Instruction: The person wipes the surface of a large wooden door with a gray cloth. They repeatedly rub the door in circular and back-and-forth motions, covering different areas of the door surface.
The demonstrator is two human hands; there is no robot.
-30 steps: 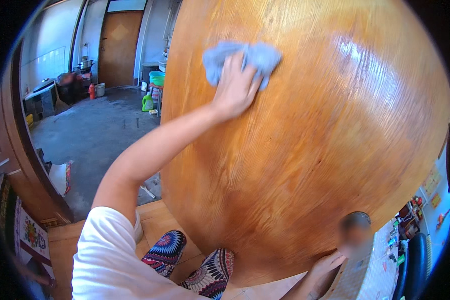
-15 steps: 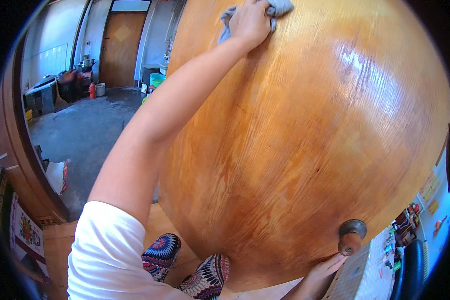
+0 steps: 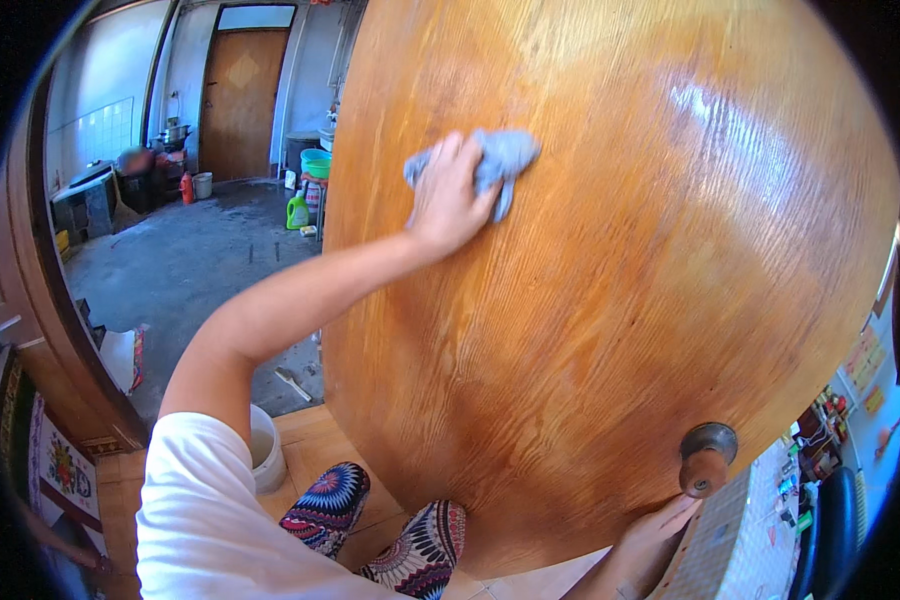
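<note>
- Cloth [image 3: 490, 165], a crumpled blue-grey rag, sits flat against the upper part of the wooden door [image 3: 610, 300], which puts it where a hand can press on it.
- Left hand [image 3: 450, 200] lies spread over the rag, palm to the wood, fingers [image 3: 448, 160] bunching its near edge; the grip is loose and mostly open, a press more than a clench, which keeps the rag pinned against an upright face where it would otherwise drop.
- The left arm reaches up and across from the white sleeve [image 3: 205, 510], nearly straight, since the rag is high on the panel.
- Right hand [image 3: 655, 525] rests at the door's lower edge, just below the round dark knob [image 3: 705, 455], fingers open and curled lightly against the edge; it holds nothing else, and I judge it steadies the door against the push above.
- Wood shows glossy streaks towards the upper right.
- Past the door's left edge, an open doorway gives onto a grey concrete floor [image 3: 190, 260] with a green bottle [image 3: 297, 210], a teal basin [image 3: 316, 162] and a second brown door [image 3: 240, 100] well beyond.
- A white bucket [image 3: 263, 450] stands on the floor near the patterned trousers [image 3: 420, 540].
</note>
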